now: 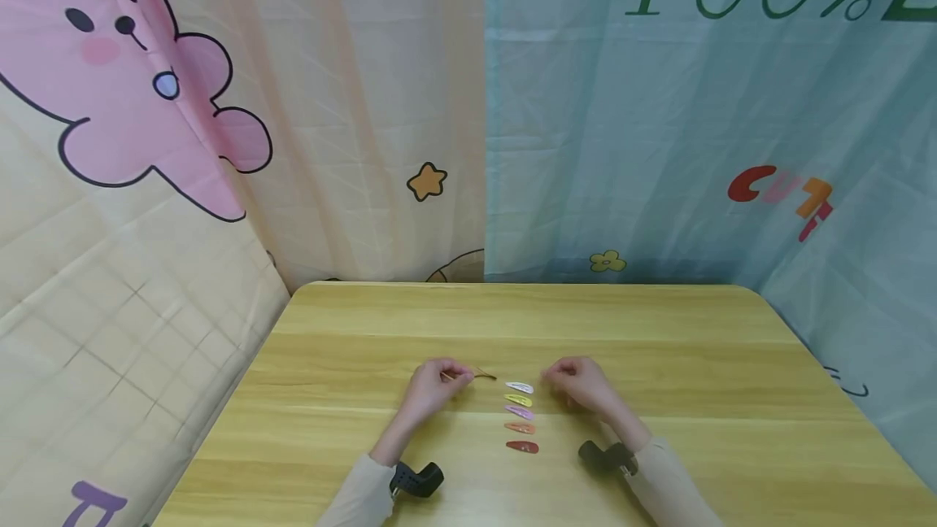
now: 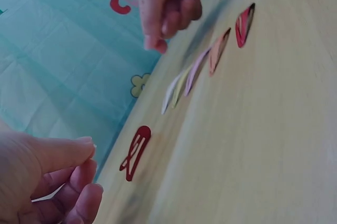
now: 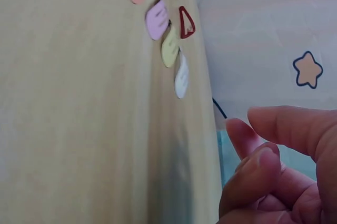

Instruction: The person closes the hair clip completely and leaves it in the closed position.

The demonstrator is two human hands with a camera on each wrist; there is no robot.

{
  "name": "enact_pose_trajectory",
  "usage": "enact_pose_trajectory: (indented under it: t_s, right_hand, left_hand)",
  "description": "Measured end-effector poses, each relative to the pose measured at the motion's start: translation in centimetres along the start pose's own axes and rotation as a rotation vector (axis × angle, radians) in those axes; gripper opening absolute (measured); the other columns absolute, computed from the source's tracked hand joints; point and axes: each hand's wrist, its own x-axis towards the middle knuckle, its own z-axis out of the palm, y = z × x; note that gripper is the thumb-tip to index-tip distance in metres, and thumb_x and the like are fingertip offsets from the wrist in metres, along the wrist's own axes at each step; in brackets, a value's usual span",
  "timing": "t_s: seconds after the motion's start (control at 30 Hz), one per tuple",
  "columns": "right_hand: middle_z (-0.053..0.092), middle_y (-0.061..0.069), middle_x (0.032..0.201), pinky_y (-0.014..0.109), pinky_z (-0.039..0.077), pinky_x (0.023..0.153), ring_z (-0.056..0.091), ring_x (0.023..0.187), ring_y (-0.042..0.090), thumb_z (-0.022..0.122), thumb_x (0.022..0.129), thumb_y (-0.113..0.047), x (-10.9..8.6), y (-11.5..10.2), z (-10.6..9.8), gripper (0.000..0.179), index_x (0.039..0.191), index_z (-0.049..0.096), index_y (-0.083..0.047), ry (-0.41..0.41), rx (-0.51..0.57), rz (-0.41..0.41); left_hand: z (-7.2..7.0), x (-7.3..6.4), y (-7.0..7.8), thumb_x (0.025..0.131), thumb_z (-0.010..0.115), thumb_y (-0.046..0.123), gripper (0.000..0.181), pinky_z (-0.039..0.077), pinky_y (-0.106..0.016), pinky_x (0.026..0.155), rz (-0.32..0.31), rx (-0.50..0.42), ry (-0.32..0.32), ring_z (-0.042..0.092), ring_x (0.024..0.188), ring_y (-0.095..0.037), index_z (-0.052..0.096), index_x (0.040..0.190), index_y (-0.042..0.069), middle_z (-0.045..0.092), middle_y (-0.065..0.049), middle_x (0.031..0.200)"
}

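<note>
Several snap hair clips form a column on the table between the hands: white [image 1: 520, 388], yellow [image 1: 519, 400], purple [image 1: 519, 412], orange [image 1: 520, 428] and red [image 1: 523, 446]. Another dark red snap clip [image 2: 136, 153] is close to the fingertips of my left hand [image 1: 433, 387]. A gap shows between them in the left wrist view; whether the clip touches the tabletop, I cannot tell. The left fingers are loosely bent, with nothing visible between them. On the column's other side, my right hand [image 1: 581, 383] has loosely bent fingers, thumb near index, and holds nothing.
The wooden table [image 1: 337, 421] has rounded far corners. Behind it hang a cream curtain [image 1: 351, 104] and a blue-green curtain [image 1: 571, 120]. A black wrist device [image 1: 417, 480] is on the left wrist, and another device [image 1: 607, 458] is on the right.
</note>
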Motion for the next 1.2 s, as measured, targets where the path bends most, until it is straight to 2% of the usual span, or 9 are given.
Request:
enact_pose_trajectory:
  t_s: [0.23, 0.43, 0.6, 0.73, 0.93, 1.2]
  right_hand:
    - [0.051, 0.010, 0.059, 0.027, 0.035, 0.044, 0.044, 0.046, 0.018, 0.067, 0.089, -0.023, 0.0, -0.6, -0.8, 0.020, 0.090, 0.069, -0.003, 0.014, 0.039, -0.025]
    - [0.051, 0.012, 0.059, 0.026, 0.032, 0.043, 0.042, 0.046, 0.018, 0.066, 0.090, -0.021, -0.1, -1.1, -1.0, 0.020, 0.092, 0.069, -0.002, 0.008, 0.069, -0.029]
    - [0.048, 0.007, 0.057, 0.026, 0.033, 0.045, 0.042, 0.047, 0.018, 0.066, 0.090, -0.022, -0.2, -1.2, -1.1, 0.022, 0.092, 0.068, 0.000, 0.010, 0.085, -0.034]
    - [0.045, 0.002, 0.054, 0.027, 0.033, 0.046, 0.040, 0.047, 0.016, 0.067, 0.090, -0.024, -0.1, -1.2, -1.1, 0.024, 0.092, 0.068, 0.000, 0.011, 0.078, -0.028]
    - [0.044, 0.001, 0.053, 0.027, 0.033, 0.046, 0.040, 0.046, 0.015, 0.067, 0.090, -0.026, -0.2, -1.3, -1.3, 0.024, 0.093, 0.069, -0.002, 0.011, 0.063, -0.044]
    - [0.045, 0.002, 0.053, 0.027, 0.033, 0.047, 0.042, 0.047, 0.017, 0.066, 0.091, -0.024, -0.5, -1.9, -1.3, 0.022, 0.095, 0.069, -0.002, -0.012, 0.051, -0.051]
  left_hand:
    - [0.7, 0.2, -0.8, 0.087, 0.071, 0.021, 0.008, 0.044, -0.026, 0.054, 0.020, 0.071, 0.058, 0.055, 0.060, -0.009, 0.072, 0.088, 0.013, 0.065, 0.007, 0.077]
    - [1.2, 0.5, -1.1, 0.085, 0.073, 0.021, 0.007, 0.044, -0.026, 0.055, 0.040, 0.130, 0.083, 0.055, 0.060, -0.006, 0.072, 0.086, 0.015, 0.065, 0.008, 0.075]
    - [1.4, 0.5, -1.1, 0.083, 0.075, 0.021, 0.008, 0.043, -0.026, 0.056, 0.066, 0.199, 0.102, 0.055, 0.061, -0.006, 0.072, 0.086, 0.014, 0.065, 0.008, 0.075]
    - [1.5, 0.3, -1.1, 0.080, 0.077, 0.023, 0.010, 0.043, -0.028, 0.059, 0.049, 0.236, 0.102, 0.054, 0.062, -0.006, 0.071, 0.084, 0.015, 0.063, 0.010, 0.073]
    - [1.6, 0.7, -1.2, 0.080, 0.077, 0.027, 0.011, 0.042, -0.029, 0.060, 0.025, 0.267, 0.096, 0.054, 0.065, -0.006, 0.071, 0.083, 0.019, 0.061, 0.012, 0.073]
    - [1.8, 0.6, -0.9, 0.078, 0.079, 0.029, 0.012, 0.040, -0.027, 0.055, 0.002, 0.293, 0.101, 0.051, 0.061, -0.005, 0.070, 0.078, 0.021, 0.058, 0.013, 0.069]
